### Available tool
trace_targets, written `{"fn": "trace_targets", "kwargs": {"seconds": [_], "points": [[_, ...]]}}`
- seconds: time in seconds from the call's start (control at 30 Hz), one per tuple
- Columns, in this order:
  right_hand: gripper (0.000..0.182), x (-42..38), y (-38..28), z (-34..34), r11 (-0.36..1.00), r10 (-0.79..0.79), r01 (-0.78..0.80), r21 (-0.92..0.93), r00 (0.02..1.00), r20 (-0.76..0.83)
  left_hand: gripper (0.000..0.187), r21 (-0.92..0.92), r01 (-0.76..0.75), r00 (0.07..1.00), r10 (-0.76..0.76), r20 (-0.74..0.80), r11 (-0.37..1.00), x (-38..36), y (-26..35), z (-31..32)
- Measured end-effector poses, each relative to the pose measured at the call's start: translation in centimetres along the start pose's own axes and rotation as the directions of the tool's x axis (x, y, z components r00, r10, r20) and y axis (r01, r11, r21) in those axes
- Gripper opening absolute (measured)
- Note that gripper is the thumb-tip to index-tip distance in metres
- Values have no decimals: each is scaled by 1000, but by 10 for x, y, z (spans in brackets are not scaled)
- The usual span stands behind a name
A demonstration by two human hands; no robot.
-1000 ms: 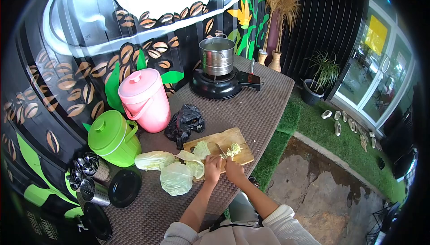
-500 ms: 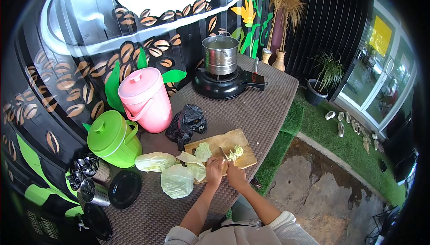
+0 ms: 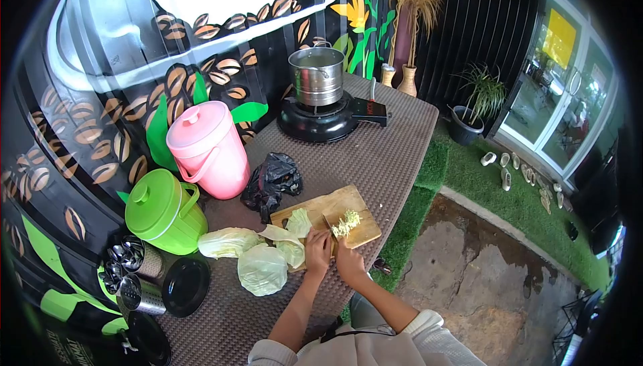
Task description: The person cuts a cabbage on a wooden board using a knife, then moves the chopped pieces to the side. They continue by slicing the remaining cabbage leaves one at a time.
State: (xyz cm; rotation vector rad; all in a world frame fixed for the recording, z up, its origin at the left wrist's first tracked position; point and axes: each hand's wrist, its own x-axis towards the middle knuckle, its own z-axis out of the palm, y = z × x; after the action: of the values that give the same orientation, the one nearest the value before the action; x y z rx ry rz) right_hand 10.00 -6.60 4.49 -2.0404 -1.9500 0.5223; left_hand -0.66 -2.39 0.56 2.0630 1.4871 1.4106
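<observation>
On the wooden cutting board (image 3: 358, 198), my right hand (image 3: 349, 262) is closed around the handle of a knife (image 3: 327, 221), whose blade points away from me. Right beside it, my left hand (image 3: 317, 251) is closed, its fingers bent down against cabbage at the blade; the held piece is mostly hidden. Shredded cabbage (image 3: 347, 223) lies in a small heap to the right of the blade. Loose cabbage leaves (image 3: 291, 253) overlap the board's left side. Left of the board rest a cabbage head (image 3: 262, 270) and a long pale leafy piece (image 3: 230, 243).
Behind the board are a crumpled black plastic bag (image 3: 273, 182), a pink lidded bucket (image 3: 213, 155) and a green one (image 3: 167, 213). A steel pot (image 3: 316, 78) stands on a black portable stove (image 3: 318, 119). Black plates (image 3: 185, 287) and cutlery holders (image 3: 143, 294) sit at left.
The whole view has shifted slightly, with objects appearing a little farther left. Both hands remain at the board with the knife, and the shredded heap looks much the same.
</observation>
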Motion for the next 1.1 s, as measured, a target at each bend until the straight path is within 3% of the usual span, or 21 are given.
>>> {"fn": "trace_targets", "kwargs": {"seconds": [0.17, 0.33, 0.4, 0.53, 0.63, 0.8, 0.93, 1.03, 1.1], "points": [[22, 28, 16, 16, 997, -57, 57, 46, 998, -3, 13, 31, 24, 997, -22, -76, 999, 3, 9, -2], [23, 12, 3, -4, 996, -66, 65, 62, 998, 20, 13, 23, 39, 998, -38, -53, 999, 2, 5, -1], [25, 1, -3, 7, 999, 28, -26, -43, 999, 27, 13, -4, 48, 997, -48, -54, 999, 0, 3, 1], [25, 11, -5, 19, 999, 34, -34, -37, 999, 5, 13, 32, 29, 998, -27, -55, 999, 2, 2, 0], [25, 22, 2, 7, 998, -45, 46, 38, 999, -24, 14, 20, 21, 999, -20, -37, 1000, 1, 2, -2], [24, 3, -2, -12, 995, 16, -23, 96, 997, 76, 13, -4, 63, 995, -63, -75, 998, 1, 2, 2], [22, 8, 0, 9, 999, 31, -31, 19, 999, 18, 13, 17, 34, 997, -33, -76, 999, 3, 2, 2], [22, 18, 0, 0, 997, 9, -10, 78, 1000, 23, 13, -21, 57, 996, -59, -70, 998, 1, 4, 0], [22, 17, -1, -11, 994, -40, 34, 107, 998, 55, 14, -57, 150, 988, -151, -29, 987, 1, 5, -1]]}}
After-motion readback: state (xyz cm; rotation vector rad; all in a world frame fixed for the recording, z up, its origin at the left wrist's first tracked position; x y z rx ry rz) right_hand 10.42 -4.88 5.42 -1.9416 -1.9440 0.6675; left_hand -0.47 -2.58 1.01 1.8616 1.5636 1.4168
